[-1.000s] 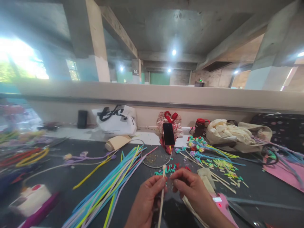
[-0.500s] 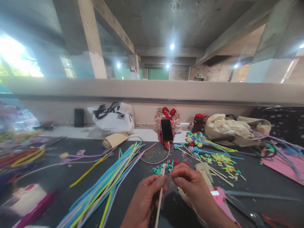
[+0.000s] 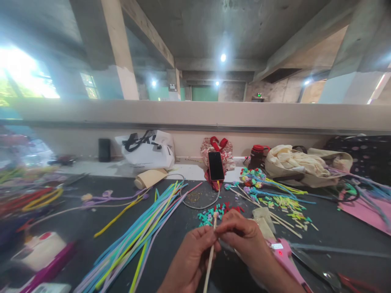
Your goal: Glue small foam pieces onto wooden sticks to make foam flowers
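A thin cream stick (image 3: 209,266) with a small pale pink tip stands tilted in front of me. My left hand (image 3: 198,248) pinches it just below the tip. The fingers of my right hand (image 3: 241,232) are pressed together and meet the stick near its top; whether they hold a small piece is hidden. Behind the hands lie small teal and red pieces (image 3: 210,214). To the right of my right hand is a pink glue gun (image 3: 282,254) with a red light, beside scissors (image 3: 317,268).
Long coloured fuzzy stems (image 3: 137,232) lie to the left. A phone (image 3: 216,166) on a cable leans on a patterned bag at the back. Yellow-green pieces (image 3: 284,203) and finished-looking clusters (image 3: 252,178) lie to the right. A white bag (image 3: 146,152) and dark bottle (image 3: 256,156) stand behind.
My right hand has moved in to the left, and its fingertips now meet the stick and my left hand. The view has shifted slightly.
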`<state>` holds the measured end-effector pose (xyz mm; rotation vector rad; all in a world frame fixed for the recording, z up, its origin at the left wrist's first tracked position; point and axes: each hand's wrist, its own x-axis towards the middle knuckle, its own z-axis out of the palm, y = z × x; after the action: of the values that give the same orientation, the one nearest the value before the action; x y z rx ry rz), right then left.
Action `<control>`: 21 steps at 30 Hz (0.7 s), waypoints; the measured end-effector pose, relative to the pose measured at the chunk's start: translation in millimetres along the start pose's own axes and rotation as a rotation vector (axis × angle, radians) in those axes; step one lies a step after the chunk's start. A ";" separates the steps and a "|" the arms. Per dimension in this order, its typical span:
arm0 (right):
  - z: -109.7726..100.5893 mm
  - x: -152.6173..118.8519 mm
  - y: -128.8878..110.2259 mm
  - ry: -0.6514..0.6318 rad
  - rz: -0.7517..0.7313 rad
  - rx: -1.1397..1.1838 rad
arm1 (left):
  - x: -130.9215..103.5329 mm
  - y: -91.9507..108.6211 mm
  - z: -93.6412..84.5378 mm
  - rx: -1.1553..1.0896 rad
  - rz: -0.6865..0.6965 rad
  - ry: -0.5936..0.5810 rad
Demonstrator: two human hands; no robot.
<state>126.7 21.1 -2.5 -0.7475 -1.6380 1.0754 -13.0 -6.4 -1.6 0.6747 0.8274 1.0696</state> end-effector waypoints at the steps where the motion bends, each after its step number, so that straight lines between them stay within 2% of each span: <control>1: 0.2 -0.2 1.9 0.019 0.041 0.014 | -0.3 0.1 1.0 -0.002 0.011 0.018; 5: 0.7 -0.4 13.1 0.076 0.258 0.165 | -0.3 -1.3 3.2 0.052 0.082 0.134; 8: 2.2 0.5 14.3 0.056 0.328 0.159 | 1.5 -2.5 2.5 0.177 0.137 0.198; 15: 5.4 1.7 6.6 0.060 0.420 0.160 | 2.8 -0.2 -0.5 0.433 0.195 0.206; 21: 2.6 -1.2 3.6 0.019 0.482 0.231 | 1.1 -0.6 -2.2 0.471 0.177 0.181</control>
<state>124.6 20.7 -6.6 -1.0202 -1.3155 1.5606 -14.2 -5.4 -3.6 1.0726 1.2129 1.1146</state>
